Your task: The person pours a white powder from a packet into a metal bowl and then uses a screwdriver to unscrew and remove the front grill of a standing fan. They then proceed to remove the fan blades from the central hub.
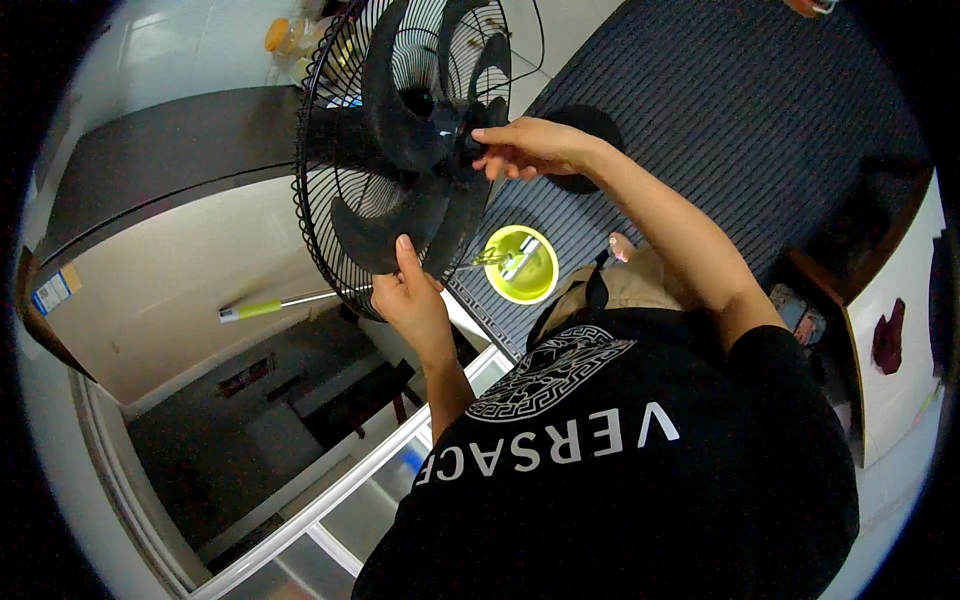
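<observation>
A black standing fan [308, 190] rises in front of me with its front grille off, its rear wire grille and curved fan blades [390, 225] exposed. My left hand [412, 305] is closed on the lower blade, thumb lying flat on its face and fingers behind the edge. At the centre, my right hand [530, 148] has its thumb and fingers closed round the dark knob on the hub. The knob is mostly covered by those fingers. Below my right forearm, the round black base [590, 140] of the fan shows on the floor mat.
A yellow-green basin [520, 285] with a white-and-green tool in it sits on the grey ribbed mat [720, 90]. Left of the fan are a dark counter [180, 140], an orange-lidded jar [285, 38] and a green-handled pole [250, 311]. A white railing [300, 530] runs below.
</observation>
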Available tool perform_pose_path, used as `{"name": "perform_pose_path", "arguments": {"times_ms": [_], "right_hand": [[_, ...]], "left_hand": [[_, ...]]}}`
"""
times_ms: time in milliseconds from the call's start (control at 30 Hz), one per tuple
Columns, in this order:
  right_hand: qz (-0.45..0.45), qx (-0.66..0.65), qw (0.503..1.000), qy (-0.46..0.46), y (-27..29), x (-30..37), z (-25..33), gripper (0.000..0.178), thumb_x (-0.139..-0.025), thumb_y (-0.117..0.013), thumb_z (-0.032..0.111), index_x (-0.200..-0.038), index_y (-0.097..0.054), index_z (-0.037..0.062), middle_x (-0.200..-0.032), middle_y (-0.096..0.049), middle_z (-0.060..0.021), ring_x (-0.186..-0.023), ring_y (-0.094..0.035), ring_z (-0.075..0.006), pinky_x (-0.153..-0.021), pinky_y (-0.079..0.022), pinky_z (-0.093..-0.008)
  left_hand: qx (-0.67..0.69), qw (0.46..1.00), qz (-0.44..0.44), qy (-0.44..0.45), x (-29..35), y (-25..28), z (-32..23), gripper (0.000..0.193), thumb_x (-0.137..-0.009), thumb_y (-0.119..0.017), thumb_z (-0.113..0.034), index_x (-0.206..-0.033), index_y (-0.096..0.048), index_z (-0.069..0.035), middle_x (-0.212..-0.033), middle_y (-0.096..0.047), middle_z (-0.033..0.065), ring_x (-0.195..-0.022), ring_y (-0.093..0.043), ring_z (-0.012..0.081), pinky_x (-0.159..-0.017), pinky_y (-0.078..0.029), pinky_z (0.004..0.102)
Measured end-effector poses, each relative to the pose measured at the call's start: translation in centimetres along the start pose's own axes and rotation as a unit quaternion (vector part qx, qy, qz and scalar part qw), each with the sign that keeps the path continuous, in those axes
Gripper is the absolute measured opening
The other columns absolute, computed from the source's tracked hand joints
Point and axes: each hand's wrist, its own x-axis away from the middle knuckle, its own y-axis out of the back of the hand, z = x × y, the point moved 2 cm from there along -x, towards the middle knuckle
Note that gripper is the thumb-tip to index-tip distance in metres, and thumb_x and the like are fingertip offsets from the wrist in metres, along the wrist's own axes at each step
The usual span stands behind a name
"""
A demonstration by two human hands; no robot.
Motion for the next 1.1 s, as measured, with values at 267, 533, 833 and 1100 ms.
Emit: {"name": "perform_pose_path", "arguments": {"times_ms": [267, 533, 833, 1100], "right_hand": [[0.107, -0.143, 0.981, -0.074, 0.1, -1.1, -0.4, 0.053, -0.083, -0.058, 0.040, -0.100, -0.052, -0.0090, -0.054, -0.052, 0.0001, -0.039, -0.038, -0.0010, -0.031, -0.025, -0.0145], [-0.074, 0.279, 0.953, 0.085, 0.6, -0.5, 1.9, 0.036, -0.076, -0.068, 0.036, -0.075, -0.063, -0.0003, -0.052, -0.048, 0.0015, -0.042, -0.039, -0.0051, -0.039, -0.033, -0.0202], [-0.329, 0.599, 0.631, 0.368, -2.6, 1.4, 0.8, 0.038, -0.069, -0.068, 0.023, -0.095, -0.052, 0.0010, -0.073, -0.059, -0.0143, -0.073, -0.060, -0.0305, -0.063, -0.048, -0.0362], [-0.132, 0.145, 0.979, 0.056, -1.0, 0.8, -0.1, 0.044, -0.081, -0.059, 0.045, -0.091, -0.061, 0.0018, -0.071, -0.062, -0.0030, -0.057, -0.057, -0.0089, -0.047, -0.040, -0.0206]], "left_hand": [[-0.016, 1.000, 0.000, -0.023, -0.1, 0.2, 0.0, 0.025, -0.089, -0.053, -0.018, -0.082, -0.058, 0.005, -0.043, -0.045, 0.0023, -0.036, -0.040, 0.0073, -0.037, -0.028, 0.0256], [-0.046, 0.996, -0.013, -0.070, -0.4, 0.3, 0.5, 0.028, -0.088, -0.054, -0.016, -0.074, -0.057, 0.008, -0.046, -0.047, 0.0032, -0.041, -0.037, 0.0063, -0.040, -0.028, 0.0266], [0.008, 1.000, -0.012, -0.015, -0.2, -0.1, -1.1, 0.025, -0.088, -0.055, -0.020, -0.076, -0.057, 0.002, -0.050, -0.047, 0.0009, -0.036, -0.038, 0.0054, -0.033, -0.027, 0.0225], [0.003, 1.000, -0.003, -0.010, -0.2, 0.1, -1.0, 0.022, -0.089, -0.054, -0.018, -0.083, -0.058, 0.002, -0.054, -0.049, 0.0012, -0.036, -0.038, 0.0056, -0.034, -0.029, 0.0219]]}}
